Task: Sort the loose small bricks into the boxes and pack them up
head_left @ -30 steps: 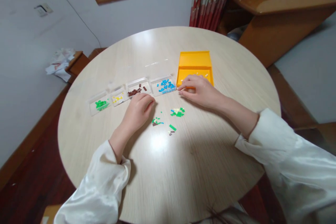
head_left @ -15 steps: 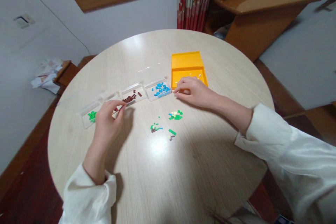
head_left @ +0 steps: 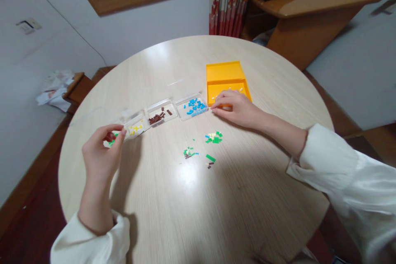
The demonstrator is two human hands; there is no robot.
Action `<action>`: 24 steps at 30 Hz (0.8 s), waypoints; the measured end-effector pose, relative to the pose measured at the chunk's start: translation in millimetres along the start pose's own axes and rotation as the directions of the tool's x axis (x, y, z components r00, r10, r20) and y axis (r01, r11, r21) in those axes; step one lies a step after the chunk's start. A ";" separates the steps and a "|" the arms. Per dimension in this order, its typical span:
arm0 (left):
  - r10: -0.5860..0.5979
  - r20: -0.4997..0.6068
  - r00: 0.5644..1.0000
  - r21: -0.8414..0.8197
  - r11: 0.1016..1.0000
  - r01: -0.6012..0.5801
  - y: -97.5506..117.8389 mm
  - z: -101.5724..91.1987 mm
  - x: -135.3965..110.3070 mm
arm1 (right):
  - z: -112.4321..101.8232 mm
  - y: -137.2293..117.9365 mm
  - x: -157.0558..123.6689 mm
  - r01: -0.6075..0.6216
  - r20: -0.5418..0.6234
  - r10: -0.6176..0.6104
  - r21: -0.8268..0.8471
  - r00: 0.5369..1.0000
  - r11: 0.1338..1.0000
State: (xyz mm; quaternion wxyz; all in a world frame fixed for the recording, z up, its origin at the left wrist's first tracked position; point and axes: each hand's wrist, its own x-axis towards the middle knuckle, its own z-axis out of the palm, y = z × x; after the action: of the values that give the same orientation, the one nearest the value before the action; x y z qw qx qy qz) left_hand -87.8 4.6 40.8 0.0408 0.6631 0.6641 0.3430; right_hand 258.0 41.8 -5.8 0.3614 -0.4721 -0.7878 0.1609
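Note:
My left hand [head_left: 102, 154] is raised over the clear tray of green pieces [head_left: 111, 138] at the left end of a row, its thumb and fingers pinched together; what they hold is too small to make out. Beside that tray stand clear trays of yellow pieces [head_left: 136, 126], brown pieces [head_left: 160, 113] and blue pieces [head_left: 193, 107]. My right hand [head_left: 236, 107] rests curled on the table, touching the front edge of the orange box [head_left: 227, 80]. Loose small green, brown and pale pieces [head_left: 213, 137] lie in little heaps on the table [head_left: 192, 198] between my hands.
The round pale wooden table fills the view. A wooden desk [head_left: 309, 4] with dark cloth on it stands at the back right, next to a striped curtain [head_left: 227, 0]. Crumpled paper [head_left: 54, 90] lies on a low wooden stand at the left.
My left hand has moved left from the loose pieces at the centre, past the brown tray, to above the green tray. My right hand has stayed at the orange box.

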 end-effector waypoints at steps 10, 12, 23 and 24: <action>0.030 -0.085 0.996 -0.094 0.995 -0.038 -10.3 3.1 -3.1 | 1.7 3.4 -1.0 0.043 -0.049 -0.045 -0.038 0.998 0.998; 0.041 -0.098 0.994 -0.097 0.994 -0.050 -10.7 4.2 -3.1 | 1.2 4.1 -0.9 0.058 -0.072 -0.062 -0.054 0.995 0.997; 0.054 0.085 0.995 -0.214 0.976 -0.035 26.6 31.0 -20.4 | 2.6 -9.6 -3.6 0.099 -0.119 -0.105 -0.052 0.987 0.994; 0.066 0.130 0.989 -0.251 0.968 -0.031 34.0 36.7 -23.3 | 5.1 -13.8 -5.1 0.116 -0.089 -0.120 -0.046 0.989 0.992</action>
State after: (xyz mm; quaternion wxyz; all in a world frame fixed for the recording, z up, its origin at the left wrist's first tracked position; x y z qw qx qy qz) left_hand -37.4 -5.8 20.8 0.1607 0.6909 0.5951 0.3776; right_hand 247.1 30.9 -3.2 0.3964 -0.4388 -0.8001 0.1010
